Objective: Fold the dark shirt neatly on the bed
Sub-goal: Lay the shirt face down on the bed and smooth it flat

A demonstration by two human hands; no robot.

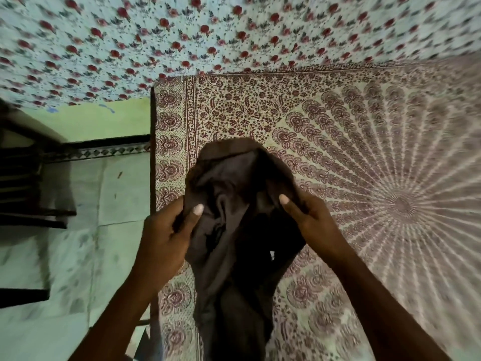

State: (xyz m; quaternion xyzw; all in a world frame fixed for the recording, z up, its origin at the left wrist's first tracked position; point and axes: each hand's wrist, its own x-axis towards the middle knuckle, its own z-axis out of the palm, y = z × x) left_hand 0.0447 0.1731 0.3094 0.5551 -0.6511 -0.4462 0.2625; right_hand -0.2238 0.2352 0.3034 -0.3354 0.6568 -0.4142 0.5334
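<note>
Starting at the left edge, we see dark furniture (23,183) standing on a pale floor (78,243), with a flowered cloth (182,35) hanging across the top of the view.

Our left hand (166,238) comes next. Its thumb presses on the front of the dark shirt (234,183) and its fingers curl behind, pinching the fabric. The shirt hangs bunched and crumpled between our two hands. It is lifted over the near corner of the bed (364,152), and its lower part trails down toward us.

Our right hand (309,222) grips the other side in the same way, thumb on top and fingers tucked behind the cloth. Farther right, the patterned bedsheet spreads out flat.

We judge that folding proper has not begun: this looks like the step of finding the shirt's edges and opening it out. The next move calls for shaking it loose and laying it flat on the sheet, with the sleeves spread before any fold.

We can read no brand or writing. A small white fleck (272,255) on the shirt may be a tag, but it is too small to tell.
</note>
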